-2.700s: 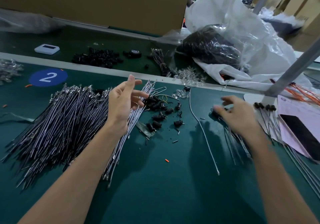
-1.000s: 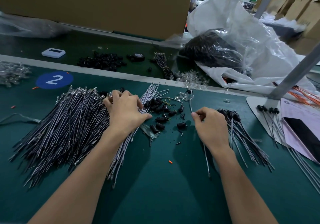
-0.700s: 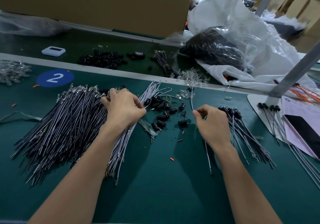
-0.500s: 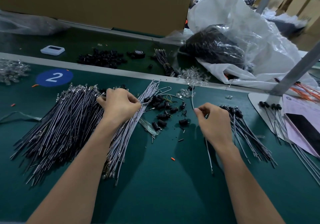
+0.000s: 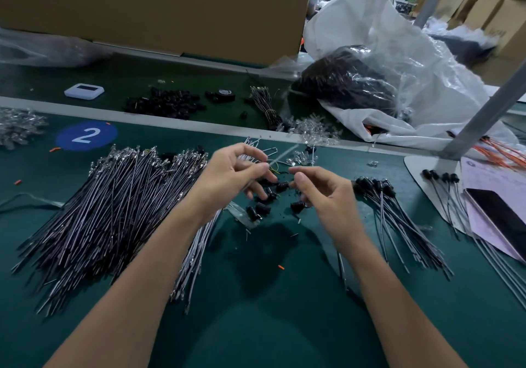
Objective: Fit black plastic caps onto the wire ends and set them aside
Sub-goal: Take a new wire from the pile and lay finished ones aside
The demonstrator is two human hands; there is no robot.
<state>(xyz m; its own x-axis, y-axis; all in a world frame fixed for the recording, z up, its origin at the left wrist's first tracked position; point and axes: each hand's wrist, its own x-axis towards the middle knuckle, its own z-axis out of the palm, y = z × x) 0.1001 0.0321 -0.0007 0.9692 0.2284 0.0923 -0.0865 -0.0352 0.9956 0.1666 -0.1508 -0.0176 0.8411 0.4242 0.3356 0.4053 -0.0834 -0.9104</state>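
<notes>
Your left hand [image 5: 232, 178] and right hand [image 5: 324, 196] hover close together over the middle of the green tabletop [image 5: 256, 310], fingertips nearly meeting. Your right grip pinches thumb to forefinger on a thin wire [image 5: 342, 268], which trails back beneath your wrist toward the near edge. Your left grip is also drawn thumb to forefinger with the other fingers curled, but I cannot tell what it pinches, if anything. Loose black caps [image 5: 254, 212] lie scattered on the tabletop just beneath and between your hands. The big heap of uncapped wires [image 5: 113, 211] fans out toward the left edge, its nearest strands running under your left forearm. The capped wires [image 5: 398, 219] lie bundled just right of your right hand, caps toward the far edge. A smaller capped group [image 5: 439, 177] rests on a white base plate [image 5: 415, 167] near the right edge.
</notes>
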